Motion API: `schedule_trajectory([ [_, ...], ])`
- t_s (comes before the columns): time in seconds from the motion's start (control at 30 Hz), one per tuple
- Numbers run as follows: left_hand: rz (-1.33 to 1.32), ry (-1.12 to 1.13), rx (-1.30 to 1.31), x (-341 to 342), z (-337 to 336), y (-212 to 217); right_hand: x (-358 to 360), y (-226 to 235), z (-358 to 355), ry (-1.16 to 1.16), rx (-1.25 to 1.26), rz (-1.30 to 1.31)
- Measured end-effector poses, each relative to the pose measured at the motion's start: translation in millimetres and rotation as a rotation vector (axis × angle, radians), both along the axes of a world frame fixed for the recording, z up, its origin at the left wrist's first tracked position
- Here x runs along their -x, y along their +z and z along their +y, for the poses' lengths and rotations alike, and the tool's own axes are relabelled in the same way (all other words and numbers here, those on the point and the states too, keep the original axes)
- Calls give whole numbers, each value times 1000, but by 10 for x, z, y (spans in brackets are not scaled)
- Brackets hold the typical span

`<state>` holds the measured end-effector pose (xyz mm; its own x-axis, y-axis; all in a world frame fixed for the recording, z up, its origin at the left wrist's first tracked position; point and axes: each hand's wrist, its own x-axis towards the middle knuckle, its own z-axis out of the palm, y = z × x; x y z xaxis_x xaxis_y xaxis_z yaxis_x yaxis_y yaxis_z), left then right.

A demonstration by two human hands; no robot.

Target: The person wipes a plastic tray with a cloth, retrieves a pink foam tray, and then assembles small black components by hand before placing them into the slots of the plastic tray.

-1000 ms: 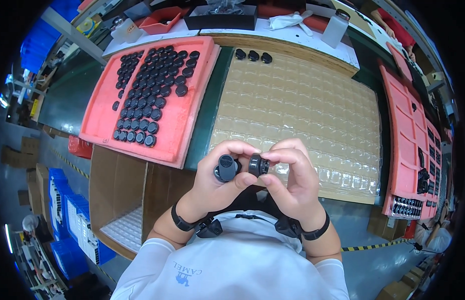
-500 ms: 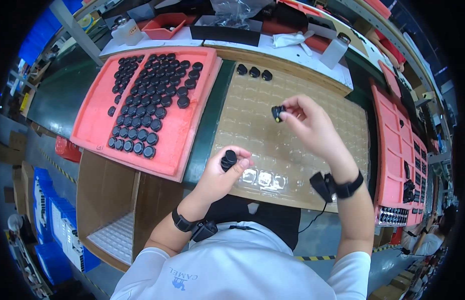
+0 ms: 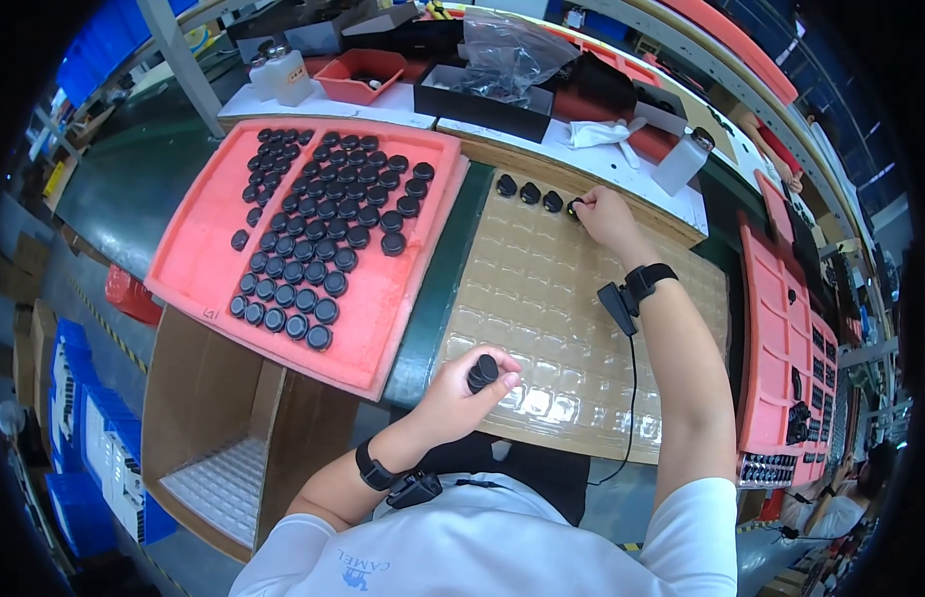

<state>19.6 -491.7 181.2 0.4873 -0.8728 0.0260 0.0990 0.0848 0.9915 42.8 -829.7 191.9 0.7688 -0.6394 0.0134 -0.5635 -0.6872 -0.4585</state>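
My left hand (image 3: 455, 400) is closed around a short stack of black round knob-like parts (image 3: 483, 372), held above the near left corner of a clear plastic tray of small cells (image 3: 527, 284). At the far edge of that tray, my right hand (image 3: 610, 219) pinches one black part (image 3: 575, 206) down at a cell. This part sits just right of three black pieces (image 3: 530, 193) standing in the far row. To the left, a pink foam tray (image 3: 189, 239) carries many black round parts (image 3: 328, 209) in two sections.
Behind the trays, a white shelf holds a red bin (image 3: 359, 78), a black box with a plastic bag (image 3: 497, 95), white gloves (image 3: 597, 134) and bottles (image 3: 684, 162). More pink trays (image 3: 776, 348) stand right. A cardboard box (image 3: 209, 418) is below left.
My right hand has moved away from me with its black part, to the tray's far row. My left hand still holds the stack. The view has shifted slightly.
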Motion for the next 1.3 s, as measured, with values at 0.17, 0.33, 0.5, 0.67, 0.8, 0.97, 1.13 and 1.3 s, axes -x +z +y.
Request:
schedule_trajectory([
  [0.17, 0, -23, -5, -7, 15, 35, -7, -57, 47, 55, 237, -1],
  [0.33, 40, -44, 23, -6, 32, 111, 120, 208, 468, 178, 341, -201],
  [0.5, 21, 4, 77, -31, 138, 180, 336, 819, 1405, 715, -507, -73],
  [0.67, 216, -97, 71, -46, 279, 260, 579, 959, 1825, 1093, -733, -109],
  [0.8, 250, -102, 106, -59, 414, 329, 520, 910, 1987, 1087, -852, -65],
  [0.97, 283, -52, 53, -95, 647, 330, 245, 637, 2164, 954, -951, -122],
  [1.13, 214, 16, 8, -121, 937, 296, -117, 587, 2498, 897, -360, -136],
  [1.3, 145, 96, 15, -180, 1124, 262, -457, 475, 2759, 916, -42, -297],
])
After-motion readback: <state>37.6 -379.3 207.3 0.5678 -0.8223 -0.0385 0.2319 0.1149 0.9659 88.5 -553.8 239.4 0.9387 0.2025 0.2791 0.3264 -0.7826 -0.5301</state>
